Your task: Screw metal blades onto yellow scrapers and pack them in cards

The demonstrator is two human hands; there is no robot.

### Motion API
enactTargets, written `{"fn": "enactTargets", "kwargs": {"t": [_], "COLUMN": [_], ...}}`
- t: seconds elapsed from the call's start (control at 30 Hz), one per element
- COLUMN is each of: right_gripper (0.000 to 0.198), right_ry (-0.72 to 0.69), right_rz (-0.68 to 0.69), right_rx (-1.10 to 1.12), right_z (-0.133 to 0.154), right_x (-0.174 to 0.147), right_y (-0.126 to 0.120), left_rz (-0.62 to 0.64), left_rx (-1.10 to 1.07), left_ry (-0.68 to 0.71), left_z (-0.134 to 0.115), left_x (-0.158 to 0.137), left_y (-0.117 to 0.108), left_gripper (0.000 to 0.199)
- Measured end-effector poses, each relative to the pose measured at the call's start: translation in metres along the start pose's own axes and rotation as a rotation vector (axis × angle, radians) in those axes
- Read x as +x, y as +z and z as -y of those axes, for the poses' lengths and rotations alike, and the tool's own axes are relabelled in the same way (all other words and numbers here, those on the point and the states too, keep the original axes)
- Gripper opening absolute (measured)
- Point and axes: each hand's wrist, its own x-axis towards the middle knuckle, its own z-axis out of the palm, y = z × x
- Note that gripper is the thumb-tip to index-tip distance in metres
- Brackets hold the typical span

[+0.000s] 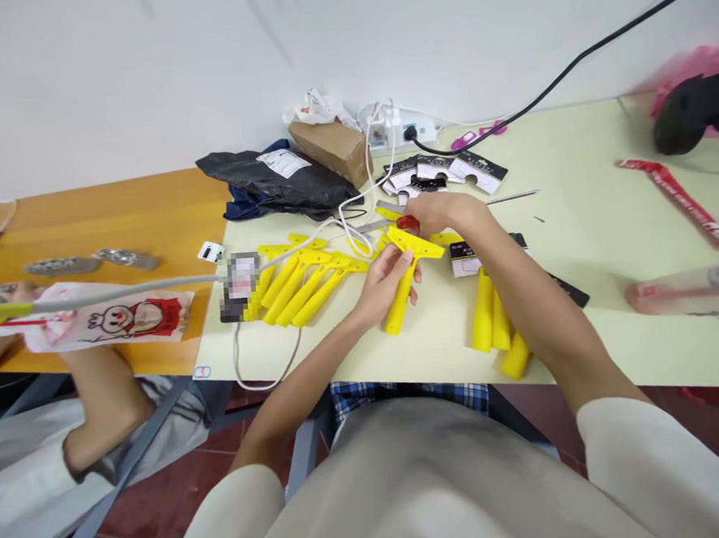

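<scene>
Plainly, the left hand (386,280) grips a yellow T-shaped tool (401,297)

White wall (110,81), cream table (606,221), orange table (161,204), red tiles (195,482).

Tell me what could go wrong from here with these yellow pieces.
The nearest loose yellow handle lies close to the table's front edge, beneath the right forearm, so a brush might knock it off.

A white cable loops down near the left hand and the row of yellow pieces; it could snag and shift them.

The right hand grips a red handle close to the held yellow piece; a slip might jolt it.
</scene>
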Motion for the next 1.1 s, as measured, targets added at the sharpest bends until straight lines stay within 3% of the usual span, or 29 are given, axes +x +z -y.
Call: {"fn": "enactTargets", "kwargs": {"t": [0.23, 0.33, 0.5, 0.67, 0.8, 1.1], "right_gripper": [0.039, 0.026, 0.007, 0.016, 0.017, 0.022], "right_ry": [-0.025, -0.016, -0.040, -0.181, -0.283, -0.319], "right_rz": [-0.063, -0.098, -0.308, -0.516, -0.474, -0.417], "right_rx": [0.029, 0.037, 0.069, 0.213, 0.280, 0.294], "right_z": [-0.011, -0.013, -0.015, -0.007, -0.001, 0.004], "right_x": [0.008, 0.004, -0.037, -0.074, -0.066, -0.042], "right_y": [0.002, -0.002, -0.022, -0.027, -0.015, -0.003], "left_rz": [-0.091, -0.137, -0.128, -0.082, -0.045, -0.006], "left_rx": [-0.082, -0.098, -0.137, -0.116, -0.077, -0.026], "left_ry": [-0.031, -0.015, 0.010, 0.006, -0.016, -0.071], "left_z": [0.008, 0.006, 0.007, 0.005, 0.000, -0.001], "left_x": [0.015, 0.019, 0.027, 0.026, 0.022, 0.025], "left_y": [-0.012, -0.016, -0.023, -0.024, -0.021, -0.024], "left_gripper": [0.053, 0.055, 0.053, 0.054, 0.056, 0.059]}}
